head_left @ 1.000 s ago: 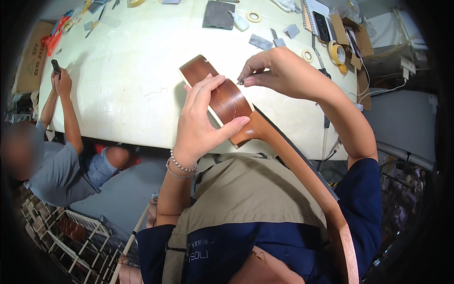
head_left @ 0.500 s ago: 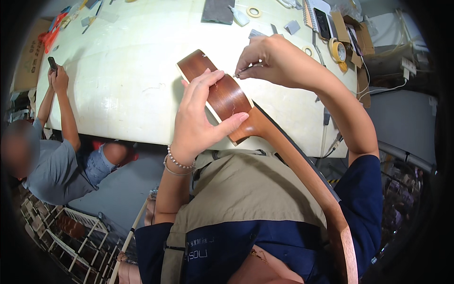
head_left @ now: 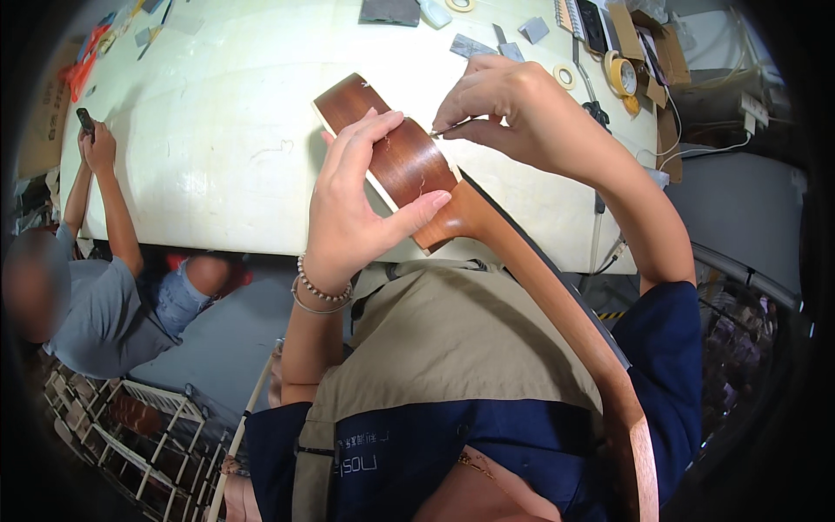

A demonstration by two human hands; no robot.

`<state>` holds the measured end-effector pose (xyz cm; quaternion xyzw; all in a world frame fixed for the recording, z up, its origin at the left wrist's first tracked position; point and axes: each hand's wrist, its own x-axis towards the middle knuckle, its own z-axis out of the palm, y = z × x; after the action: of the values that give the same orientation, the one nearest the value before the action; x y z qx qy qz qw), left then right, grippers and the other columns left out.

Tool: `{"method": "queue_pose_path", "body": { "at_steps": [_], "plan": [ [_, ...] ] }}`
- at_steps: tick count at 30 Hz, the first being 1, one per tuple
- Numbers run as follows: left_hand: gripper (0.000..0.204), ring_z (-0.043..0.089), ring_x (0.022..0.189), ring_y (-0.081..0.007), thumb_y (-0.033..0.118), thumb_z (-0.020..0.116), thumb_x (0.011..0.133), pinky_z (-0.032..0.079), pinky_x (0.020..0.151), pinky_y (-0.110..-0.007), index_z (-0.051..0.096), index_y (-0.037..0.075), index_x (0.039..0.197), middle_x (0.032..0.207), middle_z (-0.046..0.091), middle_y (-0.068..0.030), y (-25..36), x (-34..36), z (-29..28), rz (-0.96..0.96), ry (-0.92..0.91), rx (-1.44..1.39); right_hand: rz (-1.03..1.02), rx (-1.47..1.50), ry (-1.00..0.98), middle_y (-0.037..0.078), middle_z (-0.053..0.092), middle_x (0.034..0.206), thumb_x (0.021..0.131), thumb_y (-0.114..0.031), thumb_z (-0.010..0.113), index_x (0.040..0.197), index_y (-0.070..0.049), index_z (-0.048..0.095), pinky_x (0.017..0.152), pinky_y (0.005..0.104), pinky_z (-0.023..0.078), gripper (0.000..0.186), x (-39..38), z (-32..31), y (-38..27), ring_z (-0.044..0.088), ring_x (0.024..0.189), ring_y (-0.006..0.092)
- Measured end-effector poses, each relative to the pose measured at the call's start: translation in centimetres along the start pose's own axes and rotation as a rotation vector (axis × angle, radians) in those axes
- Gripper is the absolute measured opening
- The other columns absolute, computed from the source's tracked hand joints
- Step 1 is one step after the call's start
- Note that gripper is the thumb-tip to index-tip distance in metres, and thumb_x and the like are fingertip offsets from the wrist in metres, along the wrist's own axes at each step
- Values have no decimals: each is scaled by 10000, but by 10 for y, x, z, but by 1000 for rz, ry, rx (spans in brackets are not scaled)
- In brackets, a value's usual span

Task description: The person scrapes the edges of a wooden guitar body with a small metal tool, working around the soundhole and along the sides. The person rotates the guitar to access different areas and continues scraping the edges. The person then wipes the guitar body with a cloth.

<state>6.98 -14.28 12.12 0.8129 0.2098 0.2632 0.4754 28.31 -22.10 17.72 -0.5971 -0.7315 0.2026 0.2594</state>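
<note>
Watching from afar, I see the left hand (head_left: 348, 191) spread over and gripping the reddish-brown side of a small wooden instrument (head_left: 409, 161), above the near edge of the tabletop (head_left: 217, 165). The right hand (head_left: 504, 104) pinches a slim object (head_left: 437, 133), too small to identify, at the instrument's rim. I judge the step in hand to be fine rim work, calling next for a steady hold and light touch. Pale lettering marks the navy shirt (head_left: 417, 444); dark characters, a carton (head_left: 48, 122).
</note>
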Motion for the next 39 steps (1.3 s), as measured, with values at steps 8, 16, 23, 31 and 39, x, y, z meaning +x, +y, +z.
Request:
{"method": "queue_pose_path", "body": {
  "at_steps": [8, 16, 23, 31, 39],
  "plan": [
    [695, 562, 1180, -323, 275, 860, 678, 390, 1037, -424, 564, 16, 1251, 1186, 607, -159, 2, -1, -2, -23, -6, 40, -154, -95, 70, -2, 706, 825, 655, -37, 734, 792, -68, 737, 647, 292, 521, 141, -31, 10, -5, 587, 780, 193],
    [689, 544, 1209, -326, 275, 854, 682, 381, 1042, -431, 563, 20, 1253, 1205, 600, -148, 3, 1, -1, -58, -15, -32, 341, 246, -172, 106, 691, 802, 791, -59, 747, 885, -14, 733, 668, 304, 516, 106, 13, -7, -2, 630, 730, 185],
    [688, 543, 1210, -330, 275, 852, 683, 371, 1050, -422, 564, 19, 1253, 1199, 605, -149, -2, -1, -5, -23, -3, 22, 137, 120, -141, 98, 670, 760, 772, -46, 748, 880, -35, 744, 597, 301, 493, 108, 14, -5, 2, 609, 686, 191],
    [674, 548, 1202, -335, 279, 850, 680, 328, 1080, -446, 570, 16, 1233, 1191, 609, -152, 1, 1, -4, -47, -10, -48, 218, 65, -70, 86, 685, 785, 743, 3, 749, 850, -23, 730, 636, 308, 508, 112, 14, -2, -7, 609, 722, 206],
    [677, 553, 1200, -332, 296, 843, 684, 299, 1089, -487, 568, 19, 1237, 1195, 610, -148, -5, 1, -4, -18, -14, 27, -57, 36, 47, 44, 686, 759, 671, 20, 743, 807, -60, 730, 635, 322, 514, 157, -26, 11, 0, 604, 741, 208]
  ]
}}
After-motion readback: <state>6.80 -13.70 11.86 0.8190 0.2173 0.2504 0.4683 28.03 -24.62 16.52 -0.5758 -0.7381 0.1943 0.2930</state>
